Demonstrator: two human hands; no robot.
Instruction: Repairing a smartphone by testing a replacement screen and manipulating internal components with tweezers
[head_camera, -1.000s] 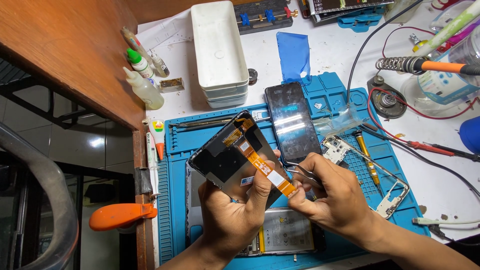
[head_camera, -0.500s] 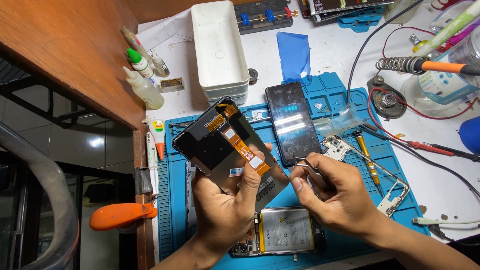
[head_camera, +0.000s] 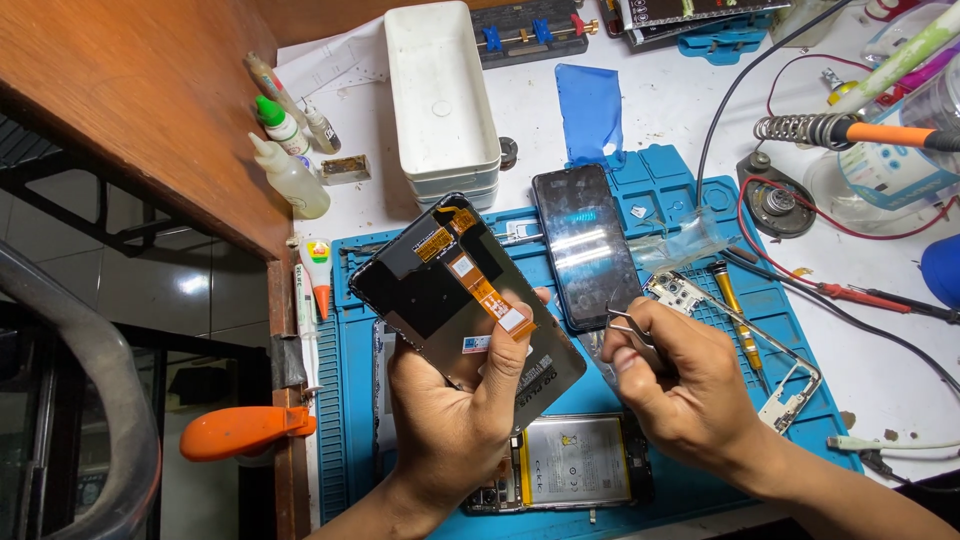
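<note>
Head view, looking down on a repair bench. Nearest, partly beneath both wrists, an opened phone body with a pale rectangular battery (head_camera: 572, 462) lies flat on the blue silicone work mat (head_camera: 350, 400). Above it, the left hand (head_camera: 455, 420) grips a dark rectangular display panel with an orange flex ribbon (head_camera: 455, 300), held back side up and tilted; the fingers wrap behind its lower edge while the thumb presses on the ribbon's white end. Just beside the thumb tip, the right hand (head_camera: 680, 385) has its fingers pressed together, pinching thin metal tweezers (head_camera: 625, 325) whose tips point toward the panel's edge, close to it but whether touching cannot be told. Past the right knuckles, a bare metal phone frame with camera openings (head_camera: 770, 350) and a yellow-handled screwdriver (head_camera: 737, 310) rest on the mat. Beyond the tweezer tips lies a second black glossy screen (head_camera: 585, 245), face up. Farther out from the left fingers stand white stacked plastic trays (head_camera: 440, 100) and small clear glue bottles (head_camera: 290, 175); far right, an orange-handled soldering iron in a coiled stand (head_camera: 850, 130).
</note>
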